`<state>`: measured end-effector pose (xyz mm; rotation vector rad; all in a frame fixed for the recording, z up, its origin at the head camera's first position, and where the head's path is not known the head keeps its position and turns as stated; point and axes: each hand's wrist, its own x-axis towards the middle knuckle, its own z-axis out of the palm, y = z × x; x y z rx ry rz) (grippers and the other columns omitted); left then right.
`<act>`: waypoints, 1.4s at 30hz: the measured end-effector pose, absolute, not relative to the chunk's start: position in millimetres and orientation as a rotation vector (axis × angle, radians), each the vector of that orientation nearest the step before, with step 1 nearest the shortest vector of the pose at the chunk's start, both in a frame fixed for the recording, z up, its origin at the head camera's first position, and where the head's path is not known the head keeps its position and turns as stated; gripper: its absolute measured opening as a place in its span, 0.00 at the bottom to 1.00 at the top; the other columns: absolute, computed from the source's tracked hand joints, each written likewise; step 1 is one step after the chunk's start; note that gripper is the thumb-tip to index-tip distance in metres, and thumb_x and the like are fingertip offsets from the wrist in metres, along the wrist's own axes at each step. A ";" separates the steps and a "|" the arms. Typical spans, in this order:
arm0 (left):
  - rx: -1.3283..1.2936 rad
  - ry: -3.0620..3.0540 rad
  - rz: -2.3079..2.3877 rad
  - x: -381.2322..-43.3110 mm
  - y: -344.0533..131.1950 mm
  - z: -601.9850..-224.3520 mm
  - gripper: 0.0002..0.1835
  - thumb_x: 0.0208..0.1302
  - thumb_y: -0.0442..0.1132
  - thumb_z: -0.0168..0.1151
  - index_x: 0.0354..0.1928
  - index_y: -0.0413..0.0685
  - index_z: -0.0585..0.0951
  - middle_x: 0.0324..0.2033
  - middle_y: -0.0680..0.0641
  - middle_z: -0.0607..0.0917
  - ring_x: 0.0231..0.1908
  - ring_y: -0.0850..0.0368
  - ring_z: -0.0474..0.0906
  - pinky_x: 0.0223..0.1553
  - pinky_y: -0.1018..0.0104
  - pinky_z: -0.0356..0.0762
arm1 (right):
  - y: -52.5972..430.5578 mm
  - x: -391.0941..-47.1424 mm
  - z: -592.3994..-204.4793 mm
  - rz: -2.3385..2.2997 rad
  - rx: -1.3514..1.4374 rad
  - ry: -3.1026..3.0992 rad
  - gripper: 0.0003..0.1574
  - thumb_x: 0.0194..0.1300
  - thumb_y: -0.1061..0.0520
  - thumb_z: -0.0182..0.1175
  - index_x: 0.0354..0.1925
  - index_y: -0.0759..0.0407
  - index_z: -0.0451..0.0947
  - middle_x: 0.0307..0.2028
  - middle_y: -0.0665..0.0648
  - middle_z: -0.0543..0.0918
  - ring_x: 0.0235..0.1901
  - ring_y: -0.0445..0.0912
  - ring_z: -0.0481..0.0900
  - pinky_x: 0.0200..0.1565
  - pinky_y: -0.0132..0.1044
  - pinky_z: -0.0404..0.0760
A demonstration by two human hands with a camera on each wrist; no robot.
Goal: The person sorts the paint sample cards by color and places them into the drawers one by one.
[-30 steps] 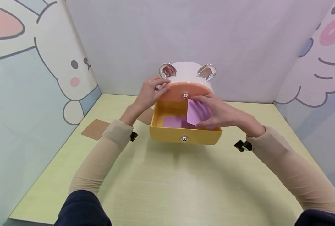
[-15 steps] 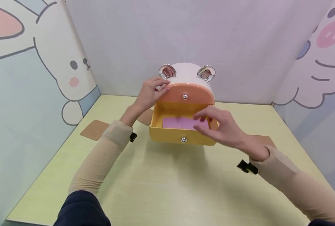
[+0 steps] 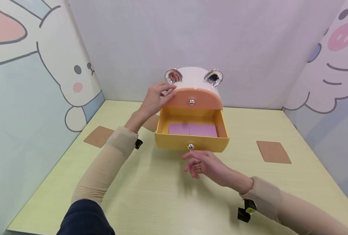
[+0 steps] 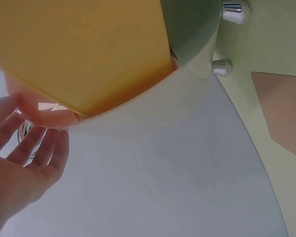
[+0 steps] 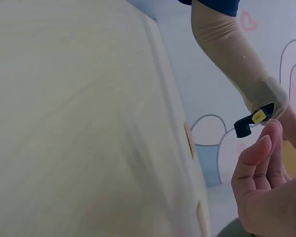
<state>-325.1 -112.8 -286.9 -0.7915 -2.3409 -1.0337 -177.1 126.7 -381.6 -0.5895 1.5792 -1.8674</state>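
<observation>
A small white storage box (image 3: 193, 73) with silver ears stands at the back of the table, its orange upper drawer (image 3: 180, 101) closed. Its yellow lower drawer (image 3: 174, 141) is pulled out, with purple cards (image 3: 203, 130) lying flat inside. My left hand (image 3: 156, 98) holds the box's upper left edge, thumb on the orange front; the left wrist view shows this hand (image 4: 29, 163) at the orange rim. Just below the yellow drawer's silver knob (image 3: 190, 146), my right hand (image 3: 209, 168) has loosely bent fingers, a fingertip right at the knob. Nothing shows between its fingers (image 5: 259, 163).
One brown card (image 3: 99, 136) lies on the table at the left, another brown card (image 3: 151, 123) lies partly behind the left hand, and a third brown card (image 3: 274, 152) is at the right. Cartoon-printed walls (image 3: 30, 98) border the table (image 3: 162, 202).
My right hand let go of a purple card inside the yellow drawer, then moved out and down to the drawer's front knob. The left hand has stayed on the box's edge.
</observation>
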 end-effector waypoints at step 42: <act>-0.777 -2.341 -1.051 -323.2 -112.3 -287.7 0.17 0.63 0.41 0.65 0.51 0.42 0.83 0.51 0.43 0.83 0.48 0.49 0.77 0.45 0.58 0.83 | 90.5 -180.4 -385.5 -2.204 0.085 1.843 0.25 0.70 0.44 0.55 0.35 0.68 0.77 0.22 0.51 0.84 0.20 0.42 0.71 0.23 0.31 0.68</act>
